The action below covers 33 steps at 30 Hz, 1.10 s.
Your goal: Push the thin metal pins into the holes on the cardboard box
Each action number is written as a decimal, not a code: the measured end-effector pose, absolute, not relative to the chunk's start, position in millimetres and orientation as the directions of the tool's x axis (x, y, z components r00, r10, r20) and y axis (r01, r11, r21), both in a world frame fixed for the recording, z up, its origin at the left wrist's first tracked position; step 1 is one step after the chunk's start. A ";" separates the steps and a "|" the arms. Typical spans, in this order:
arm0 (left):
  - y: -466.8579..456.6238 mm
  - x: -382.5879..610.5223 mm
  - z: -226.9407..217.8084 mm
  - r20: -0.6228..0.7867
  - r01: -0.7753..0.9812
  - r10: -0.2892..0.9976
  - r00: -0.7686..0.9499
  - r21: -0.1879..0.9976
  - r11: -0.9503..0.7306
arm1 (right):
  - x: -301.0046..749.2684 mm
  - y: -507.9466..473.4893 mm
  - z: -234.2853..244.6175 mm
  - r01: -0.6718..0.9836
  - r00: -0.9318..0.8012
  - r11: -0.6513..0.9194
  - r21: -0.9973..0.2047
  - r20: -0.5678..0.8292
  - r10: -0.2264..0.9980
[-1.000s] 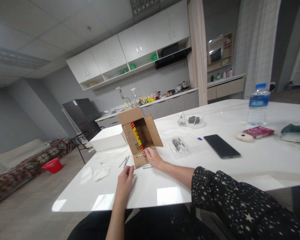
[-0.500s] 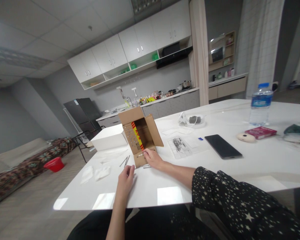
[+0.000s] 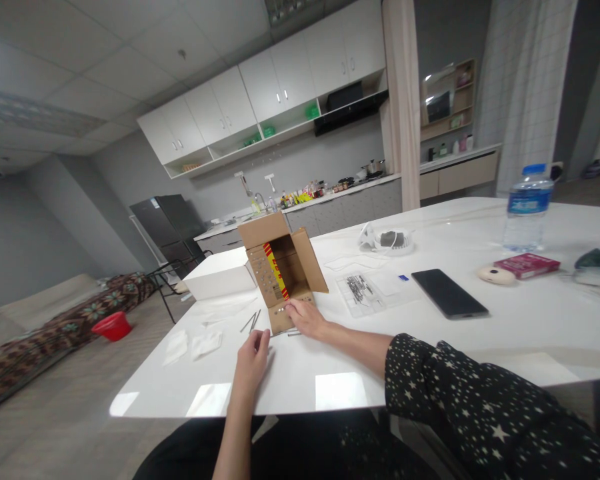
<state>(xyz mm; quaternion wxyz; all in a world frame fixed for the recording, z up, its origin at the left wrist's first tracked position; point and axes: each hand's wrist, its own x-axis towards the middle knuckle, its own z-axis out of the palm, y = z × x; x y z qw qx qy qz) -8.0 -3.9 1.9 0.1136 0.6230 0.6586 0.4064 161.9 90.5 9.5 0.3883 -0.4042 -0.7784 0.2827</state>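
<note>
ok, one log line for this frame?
left hand: on table, loosely closed, beside nails | right hand: fingertips on box bottom flap | box: on its side, open toward the person

Small brown cardboard box (image 3: 283,270) with red-and-yellow strip inside | lying on its side on white table, flaps gaping open toward camera | thin grey metal nails (image 3: 251,322) lying loose just beside lower flap

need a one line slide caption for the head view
Right hand rests on the lower flap of an open cardboard box on a white table; left hand lies nearby.
</note>
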 end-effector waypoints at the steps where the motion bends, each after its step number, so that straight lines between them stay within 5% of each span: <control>1: -4.3 -7.4 2.5 0.359 0.731 0.912 -0.197 0.674 -0.107 | 161.8 90.7 9.2 0.408 -0.370 0.515 -0.754 0.379 0.848; 13: -4.5 -7.6 2.6 0.398 0.745 0.898 -0.189 0.653 -0.132 | 157.3 100.2 -1.2 0.166 -0.299 0.585 -0.794 0.524 0.797; 33: -7.3 -4.6 4.7 0.400 0.758 0.893 -0.204 0.642 -0.115 | 155.6 101.2 0.9 0.170 -0.287 0.613 -0.772 0.556 0.780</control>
